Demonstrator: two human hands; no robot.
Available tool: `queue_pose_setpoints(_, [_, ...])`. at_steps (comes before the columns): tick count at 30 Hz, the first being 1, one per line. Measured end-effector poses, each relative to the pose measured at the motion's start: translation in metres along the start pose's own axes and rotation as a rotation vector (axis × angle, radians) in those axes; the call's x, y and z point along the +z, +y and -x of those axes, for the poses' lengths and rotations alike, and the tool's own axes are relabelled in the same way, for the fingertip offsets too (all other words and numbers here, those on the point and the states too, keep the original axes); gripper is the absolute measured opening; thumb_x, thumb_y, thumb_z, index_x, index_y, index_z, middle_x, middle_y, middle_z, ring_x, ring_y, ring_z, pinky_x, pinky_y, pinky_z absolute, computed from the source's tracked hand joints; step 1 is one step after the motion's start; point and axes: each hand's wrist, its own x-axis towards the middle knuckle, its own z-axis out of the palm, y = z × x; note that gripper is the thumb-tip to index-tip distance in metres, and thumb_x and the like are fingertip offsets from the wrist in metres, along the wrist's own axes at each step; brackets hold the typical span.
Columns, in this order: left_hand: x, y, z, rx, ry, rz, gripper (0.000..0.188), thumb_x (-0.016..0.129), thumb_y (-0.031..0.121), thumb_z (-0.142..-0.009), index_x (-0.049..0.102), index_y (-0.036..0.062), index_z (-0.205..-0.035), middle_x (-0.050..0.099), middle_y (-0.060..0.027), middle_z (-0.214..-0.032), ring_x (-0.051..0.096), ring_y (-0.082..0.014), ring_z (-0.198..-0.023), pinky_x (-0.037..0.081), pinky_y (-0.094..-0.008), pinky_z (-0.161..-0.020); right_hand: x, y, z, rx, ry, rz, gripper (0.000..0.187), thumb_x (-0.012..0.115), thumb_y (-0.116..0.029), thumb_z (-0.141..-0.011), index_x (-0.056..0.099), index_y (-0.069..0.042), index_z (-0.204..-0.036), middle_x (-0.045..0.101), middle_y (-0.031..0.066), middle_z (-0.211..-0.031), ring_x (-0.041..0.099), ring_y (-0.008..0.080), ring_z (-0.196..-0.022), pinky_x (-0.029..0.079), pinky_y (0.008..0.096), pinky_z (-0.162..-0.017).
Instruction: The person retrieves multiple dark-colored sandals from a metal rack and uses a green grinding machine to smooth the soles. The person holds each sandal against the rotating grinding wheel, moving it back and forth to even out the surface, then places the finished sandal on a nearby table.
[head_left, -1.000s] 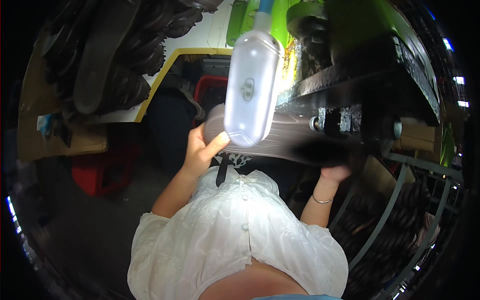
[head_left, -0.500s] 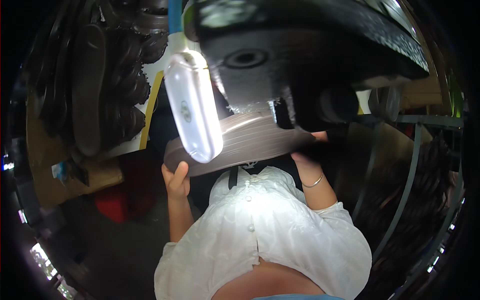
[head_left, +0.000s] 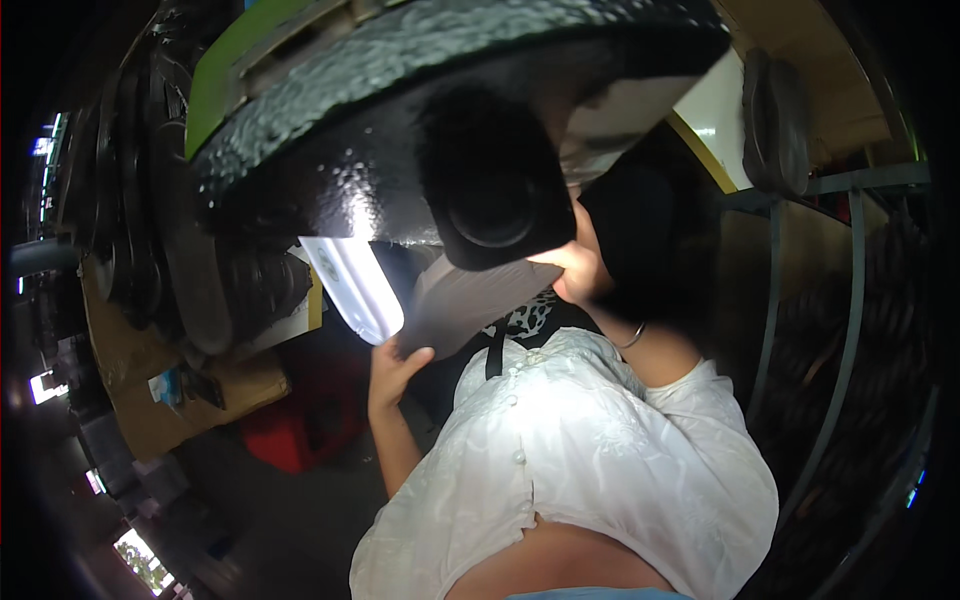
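A grey-brown shoe sole (head_left: 465, 305) is held between my two hands below a dark machine head. My left hand (head_left: 393, 375) closes on its left end, the thumb lying along the near edge. At the other end my right hand (head_left: 582, 262) grips the sole, which slants up to the right. The machine head (head_left: 330, 170), black with a green top, hides the sole's far part and some of my right fingers. A lit white lamp (head_left: 357, 290) hangs close beside the sole's left end.
Many dark soles (head_left: 185, 240) are piled on the left bench. A red stool (head_left: 290, 435) stands on the floor below a cardboard piece (head_left: 215, 400). On the right, more soles (head_left: 775, 125) rest near a metal rack (head_left: 855, 270).
The sole has turned from nearly level to a steeper slant, its right end higher. My right hand has moved up and inward. In view, the machine head sits further left and covers more of the lamp.
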Motion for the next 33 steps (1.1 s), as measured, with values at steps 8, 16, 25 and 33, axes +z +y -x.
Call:
queue_pose_setpoints(8, [0.118,0.058,-0.041,0.355,-0.05,-0.319,0.036,0.075,0.012,-0.073,0.061,-0.003,-0.102,0.066,-0.0086,-0.094,0.061,-0.0149,-0.085,0.049,-0.0293,-0.076,-0.001,-0.023,-0.043,-0.012,-0.562,0.685,0.068,0.073,-0.008,-0.067,0.04,-0.001,-0.125,0.058,0.0071,-0.101,0.055,0.0156,-0.09,0.045,0.0289,-0.084])
queue_pose_setpoints(16, [0.145,0.103,-0.06,0.499,0.137,-0.013,0.021,0.069,0.015,-0.082,0.063,-0.0017,-0.095,0.063,-0.0011,-0.079,0.054,-0.0058,-0.072,0.045,-0.0212,-0.067,-0.039,-0.029,-0.003,0.336,-0.45,0.415,0.079,0.075,-0.021,-0.072,0.033,0.002,-0.134,0.05,0.0117,-0.122,0.048,0.0184,-0.111,0.038,0.0317,-0.096])
queue_pose_setpoints(25, [0.144,0.086,-0.046,0.528,0.125,0.174,0.024,0.059,0.011,-0.088,0.055,-0.0029,-0.108,0.061,-0.004,-0.094,0.055,-0.0088,-0.085,0.044,-0.0235,-0.078,-0.169,-0.088,0.067,0.242,-0.035,0.578,0.034,0.073,-0.01,-0.06,0.062,0.004,-0.089,0.065,0.0046,-0.082,0.059,0.0099,-0.075,0.047,0.0231,-0.072])
queue_pose_setpoints(33, [0.133,0.081,-0.036,0.539,0.158,0.213,0.038,0.056,0.01,-0.09,0.04,-0.0018,-0.122,0.056,-0.0088,-0.109,0.053,-0.0131,-0.098,0.041,-0.0265,-0.088,-0.133,-0.081,0.026,-0.203,0.348,0.093,0.036,0.065,-0.012,-0.08,0.056,0.003,-0.112,0.063,0.0096,-0.097,0.061,0.017,-0.086,0.048,0.0288,-0.081])
